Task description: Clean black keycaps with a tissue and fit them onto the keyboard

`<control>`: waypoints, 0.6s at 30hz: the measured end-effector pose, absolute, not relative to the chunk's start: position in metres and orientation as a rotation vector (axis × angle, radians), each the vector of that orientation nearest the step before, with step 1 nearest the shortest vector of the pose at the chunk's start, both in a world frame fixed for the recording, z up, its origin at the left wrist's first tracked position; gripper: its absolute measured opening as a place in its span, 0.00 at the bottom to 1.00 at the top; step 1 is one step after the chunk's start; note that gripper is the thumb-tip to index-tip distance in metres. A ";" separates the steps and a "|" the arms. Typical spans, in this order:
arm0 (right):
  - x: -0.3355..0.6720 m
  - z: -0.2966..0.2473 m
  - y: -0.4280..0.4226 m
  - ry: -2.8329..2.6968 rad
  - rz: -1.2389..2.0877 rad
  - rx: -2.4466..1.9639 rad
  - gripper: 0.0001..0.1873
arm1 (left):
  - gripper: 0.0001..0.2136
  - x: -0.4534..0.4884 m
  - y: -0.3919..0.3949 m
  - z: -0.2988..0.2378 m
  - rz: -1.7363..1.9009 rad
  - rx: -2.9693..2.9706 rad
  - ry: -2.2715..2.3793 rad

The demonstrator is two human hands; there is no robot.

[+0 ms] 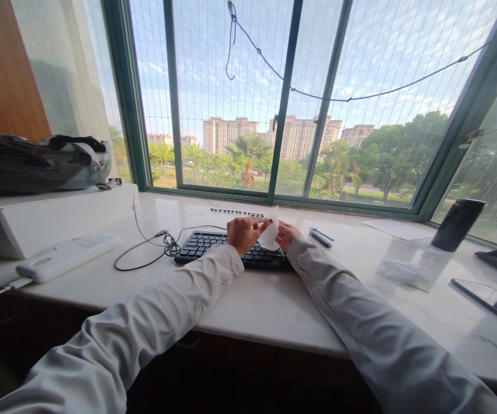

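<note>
My left hand (243, 234) is closed in a pinch over the black keyboard (203, 244), with a small black keycap (270, 221) at its fingertips. Close beside it, my right hand (288, 234) grips a thin white tissue (269, 236), which hangs between the two hands and meets the keycap. Part of the keyboard is hidden beneath my hands and the tissue. Behind it, small black keycaps (236, 212) lie in a row on the white tabletop (270, 310).
Left of the keyboard lies a coiled black cable (171, 246), then a white power strip (69, 256) and a white box (58, 215). To the right are pens (320, 237), a clear plastic bag (405, 274), a phone (492, 302) and a black cylinder (458, 224). Windows line the back.
</note>
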State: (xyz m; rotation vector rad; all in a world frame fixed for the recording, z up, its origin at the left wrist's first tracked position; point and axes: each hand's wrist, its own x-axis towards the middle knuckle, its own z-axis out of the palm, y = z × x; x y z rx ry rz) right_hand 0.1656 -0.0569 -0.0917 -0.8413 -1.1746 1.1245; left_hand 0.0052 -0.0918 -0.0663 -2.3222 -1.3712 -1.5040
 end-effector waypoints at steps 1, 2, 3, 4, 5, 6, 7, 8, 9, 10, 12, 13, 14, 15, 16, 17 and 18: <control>0.164 -0.091 -0.058 -1.154 1.144 -0.833 0.21 | 0.15 0.005 -0.092 -0.066 -1.502 -2.326 -1.369; 0.163 -0.091 -0.060 -1.120 1.161 -0.826 0.21 | 0.15 0.005 -0.092 -0.066 -1.494 -2.329 -1.370; 0.162 -0.090 -0.061 -1.084 1.174 -0.816 0.21 | 0.15 0.005 -0.092 -0.066 -1.483 -2.329 -1.374; 0.160 -0.089 -0.062 -1.059 1.181 -0.800 0.21 | 0.15 0.005 -0.092 -0.065 -1.470 -2.326 -1.380; 0.159 -0.088 -0.063 -1.038 1.184 -0.783 0.21 | 0.14 0.005 -0.092 -0.065 -1.457 -2.321 -1.388; 0.159 -0.087 -0.064 -1.022 1.181 -0.771 0.21 | 0.14 0.005 -0.093 -0.065 -1.442 -2.317 -1.396; 0.158 -0.086 -0.065 -1.011 1.174 -0.769 0.21 | 0.13 0.005 -0.093 -0.065 -1.429 -2.314 -1.405; 0.158 -0.086 -0.065 -1.007 1.160 -0.778 0.21 | 0.13 0.005 -0.093 -0.065 -1.418 -2.314 -1.415; 0.158 -0.085 -0.065 -1.009 1.142 -0.793 0.20 | 0.13 0.006 -0.093 -0.065 -1.411 -2.315 -1.423; 0.158 -0.085 -0.066 -1.016 1.123 -0.809 0.20 | 0.14 0.006 -0.093 -0.064 -1.411 -2.317 -1.431; 0.158 -0.085 -0.066 -1.033 1.092 -0.824 0.18 | 0.15 0.006 -0.094 -0.064 -1.424 -2.318 -1.441; 0.158 -0.085 -0.066 -1.041 1.080 -0.823 0.18 | 0.16 0.006 -0.094 -0.064 -1.435 -2.318 -1.444; 0.159 -0.085 -0.067 -1.050 1.070 -0.823 0.19 | 0.16 0.006 -0.094 -0.064 -1.446 -2.317 -1.446; 0.159 -0.085 -0.066 -1.057 1.062 -0.825 0.19 | 0.16 0.006 -0.094 -0.064 -1.456 -2.315 -1.448; 0.159 -0.085 -0.066 -1.062 1.053 -0.831 0.19 | 0.16 0.006 -0.093 -0.064 -1.462 -2.310 -1.450; 0.160 -0.085 -0.065 -1.064 1.046 -0.838 0.20 | 0.16 0.006 -0.093 -0.064 -1.466 -2.304 -1.452; 0.161 -0.085 -0.064 -1.062 1.041 -0.843 0.20 | 0.15 0.006 -0.093 -0.064 -1.465 -2.297 -1.454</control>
